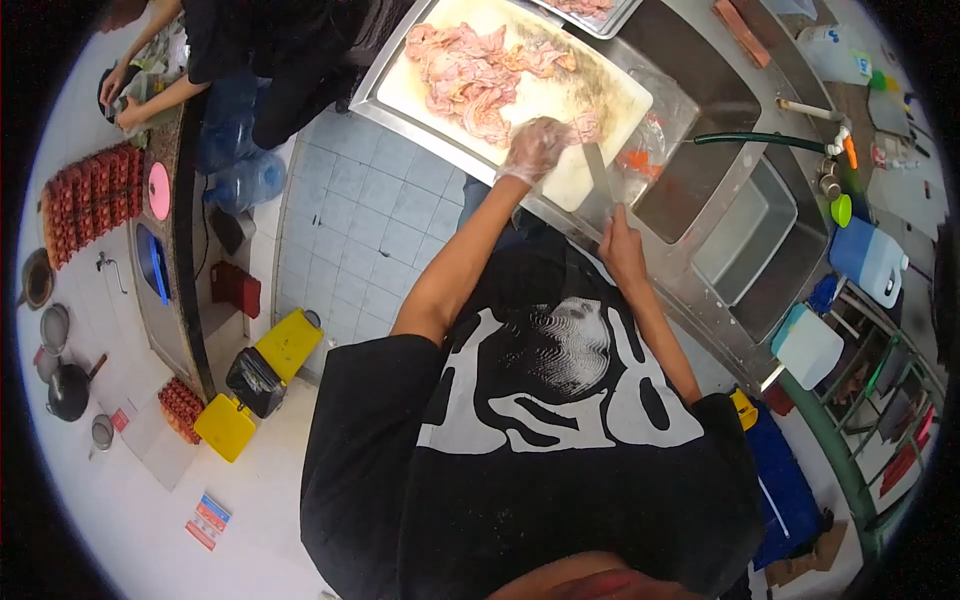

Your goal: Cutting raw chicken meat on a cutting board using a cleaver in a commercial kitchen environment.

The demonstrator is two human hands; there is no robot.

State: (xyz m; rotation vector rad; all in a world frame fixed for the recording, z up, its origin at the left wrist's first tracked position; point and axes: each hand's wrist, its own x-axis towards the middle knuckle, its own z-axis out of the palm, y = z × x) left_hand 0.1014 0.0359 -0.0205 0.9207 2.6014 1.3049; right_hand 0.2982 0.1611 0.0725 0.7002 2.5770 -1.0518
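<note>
A white cutting board [611,86] with dark stains lies before me at the metal sink. My left hand [536,146], in a clear plastic glove, holds a small piece of raw meat [586,126] on the board by its left side. In my bare right hand [621,244] is a wide-bladed kitchen knife [598,180]. Its tip is close to the lower edge of that piece. Farther up the board spreads a heap of pale pink raw meat, possibly chicken skin [469,75]. My left fingertips are partly hidden.
Right of the board, a clear plastic bag [652,142] lies in the sink basin [686,180]. A metal tray of meat [589,9] stands beyond. A green hose [757,139] crosses the sink; a grey tub [750,232] sits in the second basin. Another person's hands [124,105] work at the left counter.
</note>
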